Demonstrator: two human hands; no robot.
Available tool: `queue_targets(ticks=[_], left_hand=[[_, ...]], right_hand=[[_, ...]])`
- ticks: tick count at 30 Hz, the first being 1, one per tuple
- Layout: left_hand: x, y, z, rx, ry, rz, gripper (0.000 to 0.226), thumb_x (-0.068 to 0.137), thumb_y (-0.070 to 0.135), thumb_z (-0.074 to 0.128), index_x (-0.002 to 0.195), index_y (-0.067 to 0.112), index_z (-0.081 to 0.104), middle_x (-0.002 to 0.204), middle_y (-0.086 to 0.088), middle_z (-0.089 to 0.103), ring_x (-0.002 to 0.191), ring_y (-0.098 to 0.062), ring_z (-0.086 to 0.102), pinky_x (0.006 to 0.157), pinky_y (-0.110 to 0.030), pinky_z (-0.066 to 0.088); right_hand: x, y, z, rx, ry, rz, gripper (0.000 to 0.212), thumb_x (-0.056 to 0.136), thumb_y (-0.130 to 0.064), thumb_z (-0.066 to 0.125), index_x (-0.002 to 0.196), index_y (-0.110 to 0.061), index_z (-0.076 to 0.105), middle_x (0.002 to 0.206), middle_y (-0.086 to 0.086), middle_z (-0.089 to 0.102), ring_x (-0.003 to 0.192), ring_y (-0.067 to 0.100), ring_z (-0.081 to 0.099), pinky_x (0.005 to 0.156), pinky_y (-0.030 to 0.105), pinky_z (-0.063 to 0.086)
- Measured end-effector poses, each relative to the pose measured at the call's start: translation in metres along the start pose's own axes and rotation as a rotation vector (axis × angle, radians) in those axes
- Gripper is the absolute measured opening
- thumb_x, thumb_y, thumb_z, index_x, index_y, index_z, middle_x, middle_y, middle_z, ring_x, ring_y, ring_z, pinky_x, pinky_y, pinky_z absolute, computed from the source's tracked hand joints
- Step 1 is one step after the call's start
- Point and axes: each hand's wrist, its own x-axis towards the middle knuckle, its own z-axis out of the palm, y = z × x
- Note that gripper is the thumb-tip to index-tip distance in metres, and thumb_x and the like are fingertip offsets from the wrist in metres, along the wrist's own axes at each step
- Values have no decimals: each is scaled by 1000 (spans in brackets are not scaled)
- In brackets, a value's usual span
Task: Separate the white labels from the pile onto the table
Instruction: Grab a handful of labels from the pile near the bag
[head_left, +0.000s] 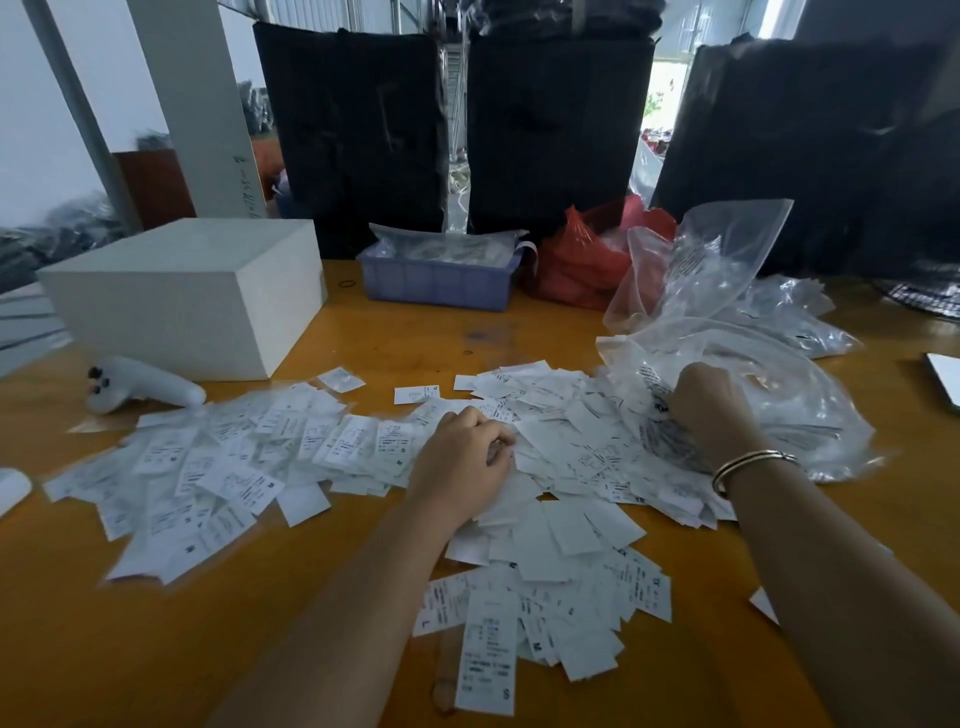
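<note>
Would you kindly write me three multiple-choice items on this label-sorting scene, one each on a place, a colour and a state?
1. Where is the white box?
A. far left of the table
B. near right corner
C. under the labels

2. What colour is the small crate?
A. green
B. blue-purple
C. yellow

3. What is the right hand doing?
A. lying flat on bare table
B. raised in the air
C. gripping the clear plastic bag

Answers: 1 A, it stands left of the crate, beyond the white labels. 2 B, its walls show that tint. 3 C, its fingers curl into the crumpled plastic.

A white box (176, 296), blue basket (439, 283) and red bag (582, 260) stand behind on the table (156, 649)
</note>
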Motion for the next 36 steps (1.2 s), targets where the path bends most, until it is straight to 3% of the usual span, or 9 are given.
queue_targets(ticks=[7, 12, 15, 18, 20, 22, 26, 30, 36], left_hand=[[0, -1, 0, -13, -7, -8, 20, 93, 30, 54, 109, 26, 66, 106, 7, 55, 103, -9, 44, 73, -21, 42], [0, -1, -1, -18, -12, -11, 20, 93, 28, 56, 110, 25, 67, 106, 6, 56, 103, -9, 45, 72, -19, 39], [1, -1, -1, -29, -20, -15, 20, 93, 27, 56, 110, 24, 67, 109, 6, 57, 103, -8, 44, 73, -18, 38], [2, -2, -1, -91, -29, -47, 20, 94, 26, 55, 109, 24, 67, 111, 5, 58, 100, -7, 46, 74, -17, 38], [3, 0, -3, -160, -23, -82, 19, 95, 26, 53, 108, 24, 67, 109, 4, 58, 95, -7, 50, 72, -15, 39], [5, 2, -7, -242, 17, -115, 20, 96, 26, 52, 109, 24, 66, 107, 5, 58, 90, -5, 51, 70, -12, 38], [1, 6, -14, -509, 87, -142, 19, 98, 30, 49, 113, 31, 61, 107, 18, 58, 96, 9, 53, 73, -5, 41], [-1, 8, -13, -672, -34, -181, 36, 94, 50, 44, 125, 33, 55, 114, 20, 59, 103, 12, 51, 75, -6, 40], [4, 9, -7, -676, 106, -255, 7, 91, 28, 62, 85, 30, 64, 77, 17, 70, 78, 2, 65, 68, -9, 49]], right_hand=[[-3, 6, 1, 68, 138, 42, 18, 92, -8, 49, 85, -1, 64, 89, 17, 59, 70, 28, 48, 61, 33, 40], [-11, 9, 0, 115, 338, -72, 20, 91, -18, 57, 97, -5, 71, 115, 15, 58, 97, 35, 54, 78, 40, 43], [-21, 8, 0, 160, 506, -195, 18, 91, -20, 58, 97, -8, 71, 114, 12, 61, 108, 34, 50, 91, 44, 36], [-41, 0, 0, 227, 642, -511, 11, 89, -13, 63, 93, -5, 68, 98, 12, 68, 94, 32, 59, 84, 43, 40], [-57, -13, 3, 402, 520, -704, 3, 88, -8, 63, 90, -7, 65, 85, 5, 68, 78, 20, 62, 75, 27, 45], [-70, -29, 4, 661, 254, -683, 7, 90, -11, 61, 88, -19, 61, 81, -8, 67, 73, 3, 62, 67, 11, 47], [-82, -54, 18, 1065, -179, -469, 15, 91, -5, 56, 85, -19, 60, 73, -3, 71, 71, 7, 67, 69, 20, 54], [-86, -60, 27, 1173, -338, -420, 14, 91, -1, 56, 85, -13, 62, 69, -2, 72, 68, 10, 68, 64, 17, 52], [-85, -64, 36, 1105, -336, -414, 17, 91, -2, 57, 92, -19, 61, 71, -4, 71, 68, 5, 66, 62, 13, 48]])
